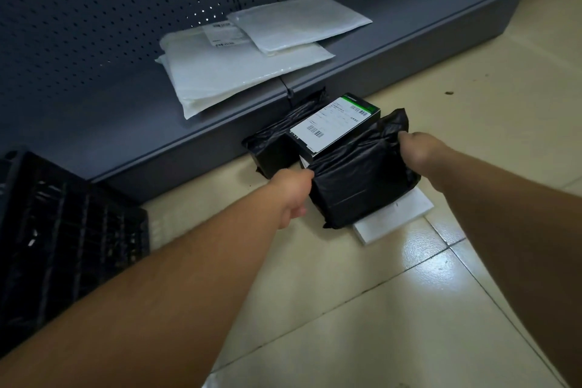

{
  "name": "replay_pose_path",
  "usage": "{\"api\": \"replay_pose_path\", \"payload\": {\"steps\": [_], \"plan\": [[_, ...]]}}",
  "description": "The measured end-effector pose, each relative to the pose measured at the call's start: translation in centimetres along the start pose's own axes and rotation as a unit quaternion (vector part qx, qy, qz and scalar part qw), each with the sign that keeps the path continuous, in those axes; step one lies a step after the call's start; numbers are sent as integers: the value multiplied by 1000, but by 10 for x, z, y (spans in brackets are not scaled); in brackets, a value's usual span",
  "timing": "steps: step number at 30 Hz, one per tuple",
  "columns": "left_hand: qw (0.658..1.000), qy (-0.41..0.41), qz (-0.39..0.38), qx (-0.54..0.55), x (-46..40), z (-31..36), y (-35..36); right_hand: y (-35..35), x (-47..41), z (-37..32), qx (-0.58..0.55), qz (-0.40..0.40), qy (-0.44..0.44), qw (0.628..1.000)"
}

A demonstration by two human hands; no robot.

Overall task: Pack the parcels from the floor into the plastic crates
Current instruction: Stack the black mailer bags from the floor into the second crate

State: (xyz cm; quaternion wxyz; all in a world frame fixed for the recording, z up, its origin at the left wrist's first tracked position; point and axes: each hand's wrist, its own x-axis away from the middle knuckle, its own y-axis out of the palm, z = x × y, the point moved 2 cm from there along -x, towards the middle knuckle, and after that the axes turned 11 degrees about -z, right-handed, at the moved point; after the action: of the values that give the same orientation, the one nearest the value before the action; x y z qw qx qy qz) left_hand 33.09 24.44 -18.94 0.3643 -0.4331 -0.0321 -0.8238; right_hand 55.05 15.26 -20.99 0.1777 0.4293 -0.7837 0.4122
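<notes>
Parcels lie in a small heap on the tiled floor (346, 309) against the foot of the grey shelf unit (409, 50), and we have hold of the nearest one, a black poly-wrapped parcel (356, 179). Our left hand (291, 190) grips its near-left corner and our right hand (415, 148) pinches the bunched wrap at its far-right corner; the fingers themselves are hidden behind the knuckles. We judge this to be the pick-up step: the parcel seems barely raised, if at all, off the white flat parcel (396, 214) beneath it. Next we would need to lift it clear and swing it left to the black plastic crate (63, 224), minding that the loose wrap may slip or tear. We count four parcels on the floor: the one we hold, the white one under it, a black box with a shipping label (333, 124) and another black-wrapped parcel (277, 142) behind. Two white padded mailers (239, 72) rest on the shelf, and we see one crate.
</notes>
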Motion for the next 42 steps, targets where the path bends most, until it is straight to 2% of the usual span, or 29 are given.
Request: {"api": "replay_pose_path", "payload": {"steps": [9,17,26,30,34,42], "plan": [[994,-25,-33,103,-1,-4,18,11,-10,5,-101,-31,9,994],[987,-18,-57,152,13,-1,18,3,3,2,-236,-62,33,969],[970,38,-38,238,39,-5,-13,-3,40,-22,-301,-63,-30,951],[966,40,-29,255,50,-11,-43,2,54,-43,-359,-67,-58,929],[968,47,-4,245,63,-17,-80,9,60,-62,-396,-157,-83,901],[962,97,14,256,91,-26,-154,35,100,-105,-334,-281,-159,886]]}}
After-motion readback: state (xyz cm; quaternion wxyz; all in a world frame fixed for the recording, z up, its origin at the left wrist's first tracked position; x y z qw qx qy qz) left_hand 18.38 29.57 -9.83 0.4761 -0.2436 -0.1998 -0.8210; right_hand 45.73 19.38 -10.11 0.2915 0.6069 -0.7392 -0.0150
